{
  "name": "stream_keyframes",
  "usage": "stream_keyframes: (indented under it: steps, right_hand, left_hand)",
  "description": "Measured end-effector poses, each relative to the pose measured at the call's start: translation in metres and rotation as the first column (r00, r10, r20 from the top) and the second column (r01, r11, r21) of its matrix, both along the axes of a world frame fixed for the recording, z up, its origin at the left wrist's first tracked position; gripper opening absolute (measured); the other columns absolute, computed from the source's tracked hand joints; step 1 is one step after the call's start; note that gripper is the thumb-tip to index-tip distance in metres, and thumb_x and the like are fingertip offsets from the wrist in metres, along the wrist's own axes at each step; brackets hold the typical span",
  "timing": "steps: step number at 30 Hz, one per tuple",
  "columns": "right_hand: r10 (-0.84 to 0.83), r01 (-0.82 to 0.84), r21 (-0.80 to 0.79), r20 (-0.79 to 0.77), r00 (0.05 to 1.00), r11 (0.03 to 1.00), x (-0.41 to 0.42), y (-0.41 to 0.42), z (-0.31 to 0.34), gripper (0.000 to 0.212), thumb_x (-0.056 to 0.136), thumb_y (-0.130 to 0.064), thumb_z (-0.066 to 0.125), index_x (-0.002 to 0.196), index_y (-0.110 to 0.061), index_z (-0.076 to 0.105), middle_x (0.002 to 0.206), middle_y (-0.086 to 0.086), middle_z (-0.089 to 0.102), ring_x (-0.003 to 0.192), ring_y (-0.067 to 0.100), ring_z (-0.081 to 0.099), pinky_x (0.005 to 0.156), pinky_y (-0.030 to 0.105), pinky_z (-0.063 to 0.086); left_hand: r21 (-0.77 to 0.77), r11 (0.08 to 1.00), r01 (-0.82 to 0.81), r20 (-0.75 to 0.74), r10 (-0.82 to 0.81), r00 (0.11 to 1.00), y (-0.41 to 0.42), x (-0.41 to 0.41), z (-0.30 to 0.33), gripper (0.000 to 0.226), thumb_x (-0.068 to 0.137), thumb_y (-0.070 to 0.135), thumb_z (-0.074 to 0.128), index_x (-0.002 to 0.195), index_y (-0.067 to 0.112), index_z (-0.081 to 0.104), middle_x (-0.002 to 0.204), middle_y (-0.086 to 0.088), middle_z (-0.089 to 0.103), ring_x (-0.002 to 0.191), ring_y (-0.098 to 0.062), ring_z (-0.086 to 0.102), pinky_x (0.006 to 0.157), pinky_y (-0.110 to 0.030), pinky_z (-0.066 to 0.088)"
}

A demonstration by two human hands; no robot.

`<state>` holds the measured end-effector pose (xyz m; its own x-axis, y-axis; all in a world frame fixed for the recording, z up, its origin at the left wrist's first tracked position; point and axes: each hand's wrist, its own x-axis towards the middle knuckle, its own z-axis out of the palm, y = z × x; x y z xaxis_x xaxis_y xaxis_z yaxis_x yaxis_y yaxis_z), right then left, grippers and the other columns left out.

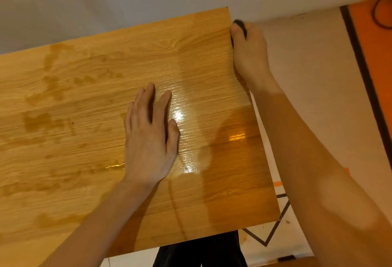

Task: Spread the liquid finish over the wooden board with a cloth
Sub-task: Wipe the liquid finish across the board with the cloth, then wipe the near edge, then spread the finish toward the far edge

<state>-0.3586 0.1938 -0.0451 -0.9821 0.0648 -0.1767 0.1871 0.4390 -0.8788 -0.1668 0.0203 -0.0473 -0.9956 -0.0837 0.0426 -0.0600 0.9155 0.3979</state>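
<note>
Single head-worn wide-angle view, looking forward and steeply down, close over the wooden board [106, 118], which fills the frame from 9 to 4 o'clock. Forearms enter from 6 and 4 o'clock. Floor [307, 75] visible at 3, wall at 12.

1 wooden board [84, 107]; 1 dark cloth [241, 26]; 2 hands: left [148, 139], right [248, 50].

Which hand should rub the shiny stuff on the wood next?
The right hand: it already grips the dark cloth at the wooden board's right edge. The left hand lies flat and empty, steadying the board.
</note>
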Motion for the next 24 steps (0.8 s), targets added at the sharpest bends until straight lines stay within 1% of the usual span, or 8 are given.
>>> stream_keyframes:
  steps: [4,6,9,12,16,19,21,24]
  right_hand:
    - [0.005,0.001,0.182,-0.033,0.999,0.983,0.076,0.019,0.005,0.028,0.105,-0.024,0.037,0.118,-0.011,0.058,0.094,-0.003,0.061,0.08,0.009,0.057,0.064,0.013,0.036]
    - [0.0,0.011,0.23,-0.049,0.999,0.973,0.123,0.029,0.006,0.029,0.105,-0.027,0.037,0.121,-0.013,0.056,0.1,-0.001,0.064,0.089,0.013,0.059,0.072,0.017,0.038]
    - [-0.046,0.032,0.275,0.043,0.998,0.961,0.204,0.051,0.014,0.029,0.105,-0.032,0.033,0.121,-0.02,0.054,0.099,-0.008,0.061,0.084,0.0,0.055,0.069,0.007,0.038]
    - [-0.065,0.03,0.365,0.083,0.994,0.931,0.264,0.065,0.021,0.042,0.104,-0.041,0.027,0.135,-0.022,0.048,0.112,-0.003,0.062,0.097,0.007,0.057,0.078,0.022,0.044]
    - [-0.033,0.013,0.358,0.051,0.998,0.934,0.238,0.057,0.017,0.031,0.105,-0.033,0.031,0.116,-0.016,0.054,0.098,0.004,0.063,0.086,0.017,0.061,0.077,0.039,0.051]
    - [-0.008,0.009,0.299,-0.004,1.0,0.954,0.171,0.044,0.013,0.028,0.105,-0.025,0.036,0.118,-0.011,0.057,0.11,0.008,0.066,0.098,0.023,0.06,0.076,0.026,0.039]
    - [-0.018,0.009,0.246,0.033,0.999,0.969,0.14,0.039,0.012,0.031,0.105,-0.024,0.035,0.12,-0.011,0.06,0.113,0.005,0.064,0.1,0.017,0.057,0.071,0.02,0.031]
    - [-0.04,0.026,0.153,0.085,0.996,0.988,0.149,0.047,0.009,0.033,0.105,-0.025,0.035,0.117,-0.014,0.063,0.112,0.0,0.064,0.102,0.012,0.055,0.078,0.024,0.038]
  left_hand:
    - [0.01,1.0,0.005,-0.01,-0.005,1.0,0.001,0.001,0.001,0.049,0.105,0.025,0.04,0.151,0.011,0.042,0.161,-0.019,0.031,0.152,-0.037,0.024,0.12,-0.057,0.023]
    - [0.013,1.0,-0.005,-0.017,0.005,1.0,0.001,0.0,0.001,0.049,0.104,0.024,0.041,0.151,0.011,0.042,0.161,-0.019,0.031,0.152,-0.038,0.025,0.119,-0.058,0.024]
    - [0.015,1.0,0.003,-0.039,-0.003,0.999,0.002,0.0,0.0,0.049,0.103,0.023,0.041,0.151,0.009,0.042,0.161,-0.02,0.031,0.152,-0.039,0.025,0.12,-0.057,0.023]
    - [0.021,1.0,0.007,-0.047,-0.006,0.999,0.002,0.001,0.0,0.049,0.105,0.022,0.043,0.152,0.01,0.041,0.162,-0.021,0.03,0.152,-0.04,0.024,0.122,-0.055,0.02]
    - [0.009,1.0,0.02,-0.07,-0.019,0.997,0.001,0.0,-0.002,0.049,0.105,0.024,0.04,0.152,0.009,0.041,0.162,-0.023,0.029,0.151,-0.042,0.026,0.123,-0.053,0.017]
    - [-0.012,1.0,0.025,-0.103,-0.027,0.994,0.0,0.0,-0.004,0.048,0.105,0.025,0.041,0.15,0.007,0.043,0.159,-0.023,0.033,0.148,-0.043,0.031,0.121,-0.054,0.021]
    - [-0.026,0.999,0.02,-0.117,-0.023,0.993,0.0,0.0,-0.005,0.048,0.104,0.026,0.042,0.149,0.008,0.044,0.158,-0.022,0.035,0.146,-0.042,0.034,0.119,-0.053,0.024]
    - [-0.041,0.999,0.018,-0.112,-0.022,0.993,0.001,0.001,-0.005,0.048,0.103,0.028,0.042,0.148,0.009,0.045,0.157,-0.021,0.036,0.145,-0.041,0.035,0.118,-0.053,0.025]
